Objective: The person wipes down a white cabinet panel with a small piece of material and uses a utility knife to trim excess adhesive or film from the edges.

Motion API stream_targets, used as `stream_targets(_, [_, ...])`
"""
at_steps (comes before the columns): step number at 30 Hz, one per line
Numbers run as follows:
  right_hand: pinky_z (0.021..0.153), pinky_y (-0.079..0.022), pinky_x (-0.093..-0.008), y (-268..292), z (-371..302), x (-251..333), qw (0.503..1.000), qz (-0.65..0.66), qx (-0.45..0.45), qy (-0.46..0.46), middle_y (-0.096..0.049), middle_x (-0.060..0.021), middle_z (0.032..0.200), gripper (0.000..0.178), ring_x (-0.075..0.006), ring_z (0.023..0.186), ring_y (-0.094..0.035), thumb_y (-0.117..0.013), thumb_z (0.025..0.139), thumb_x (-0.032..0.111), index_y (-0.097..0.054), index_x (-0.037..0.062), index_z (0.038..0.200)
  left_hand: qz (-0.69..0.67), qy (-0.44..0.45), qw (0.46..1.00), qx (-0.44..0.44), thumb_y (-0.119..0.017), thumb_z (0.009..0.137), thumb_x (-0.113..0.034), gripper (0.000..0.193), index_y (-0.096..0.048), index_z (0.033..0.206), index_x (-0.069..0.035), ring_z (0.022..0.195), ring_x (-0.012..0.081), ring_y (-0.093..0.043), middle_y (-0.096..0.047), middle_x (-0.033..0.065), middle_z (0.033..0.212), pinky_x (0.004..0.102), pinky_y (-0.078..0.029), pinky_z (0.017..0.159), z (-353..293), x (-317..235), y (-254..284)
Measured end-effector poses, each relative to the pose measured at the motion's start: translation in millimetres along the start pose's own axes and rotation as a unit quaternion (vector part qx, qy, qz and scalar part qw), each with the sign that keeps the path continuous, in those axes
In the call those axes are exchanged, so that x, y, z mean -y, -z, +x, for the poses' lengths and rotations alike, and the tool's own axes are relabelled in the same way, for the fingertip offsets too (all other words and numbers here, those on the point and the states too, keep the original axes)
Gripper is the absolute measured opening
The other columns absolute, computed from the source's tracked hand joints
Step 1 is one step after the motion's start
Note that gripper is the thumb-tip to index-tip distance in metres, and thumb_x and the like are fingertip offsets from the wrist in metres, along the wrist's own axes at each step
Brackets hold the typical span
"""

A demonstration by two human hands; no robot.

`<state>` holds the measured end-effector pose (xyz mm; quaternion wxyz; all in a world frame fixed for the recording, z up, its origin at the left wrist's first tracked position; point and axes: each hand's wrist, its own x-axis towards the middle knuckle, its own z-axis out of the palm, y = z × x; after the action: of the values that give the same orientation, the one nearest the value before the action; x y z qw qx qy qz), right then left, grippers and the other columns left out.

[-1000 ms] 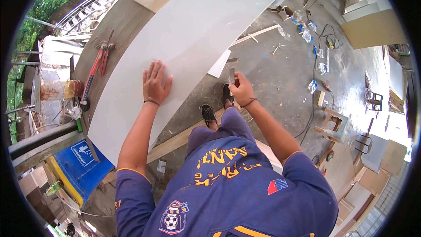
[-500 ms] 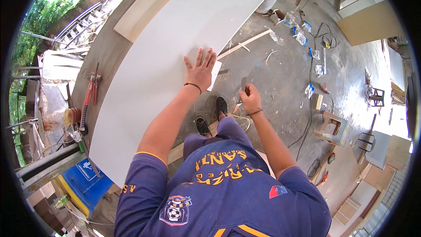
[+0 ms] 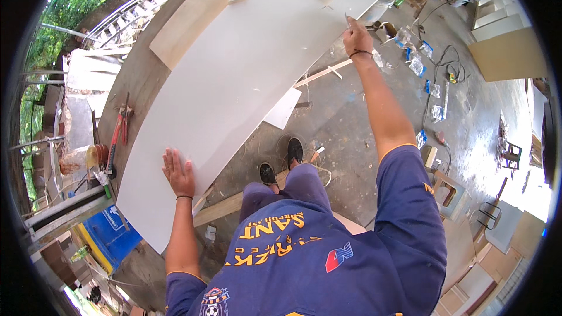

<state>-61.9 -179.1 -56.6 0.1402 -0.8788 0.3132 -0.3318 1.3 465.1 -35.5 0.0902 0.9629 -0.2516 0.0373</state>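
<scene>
A large white board [image 3: 246,76] lies across a grey workbench and runs away from me. My left hand [image 3: 178,172] rests flat on its near end, fingers spread, with a dark band on the wrist. My right hand [image 3: 357,35] reaches far out along the board's right edge. It is closed on a thin pointed tool [image 3: 347,19] whose tip touches that edge. My dark shoes [image 3: 281,161] stand on the concrete floor just beside the board.
Red-handled pliers [image 3: 120,126] lie on the bench left of the board, with a tan panel [image 3: 190,23] beyond. A blue box [image 3: 111,231] sits at lower left. A white offcut [image 3: 284,108], wooden slats [image 3: 325,73], plastic bags and cables [image 3: 424,67] litter the floor. A wooden stool [image 3: 448,190] stands to the right.
My right hand has stretched from near my feet far out along the board's right edge. My left hand came back from mid-board to the near end.
</scene>
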Motion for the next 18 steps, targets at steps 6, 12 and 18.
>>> stream_targets(6, [0.057,-0.048,-0.0401,-7.4,-146.5,99.5,0.966,0.148,-0.047,0.206,-0.059,-0.0091,0.081,0.037,-0.0278,0.071,-0.058,-0.056,0.074,0.000,-0.061,0.0072,0.110,0.031,0.052,0.998,0.023,-0.050,0.087,-0.050,0.069,-0.030,0.144,-0.017,0.142,0.0285,-0.016,-0.021,0.0056,0.153,0.0533,-0.011,0.110,-2.7,-17.4,15.1])
stream_targets(12, [0.075,-0.053,-0.0403,63.4,-264.4,260.6,0.883,0.241,0.349,0.201,-0.063,-0.0092,0.101,0.055,-0.0304,0.087,-0.061,-0.058,0.071,0.005,-0.056,0.0221,0.123,0.036,0.047,0.998,0.023,-0.047,0.087,-0.052,0.070,-0.028,0.145,-0.017,0.142,0.0280,-0.015,-0.021,0.0052,0.153,0.0535,-0.011,0.110,-2.4,-15.9,12.1])
stream_targets(18, [0.063,-0.048,-0.0437,24.3,-70.1,70.8,0.988,0.129,0.074,0.043,-0.062,-0.0130,0.083,0.037,-0.0319,0.073,-0.061,-0.052,0.082,0.010,-0.060,0.0158,0.117,0.049,0.050,0.997,0.029,-0.048,0.086,-0.051,0.071,-0.027,0.145,-0.018,0.142,0.0259,-0.013,-0.019,0.0030,0.154,0.0523,-0.011,0.111,2.3,-18.0,12.4])
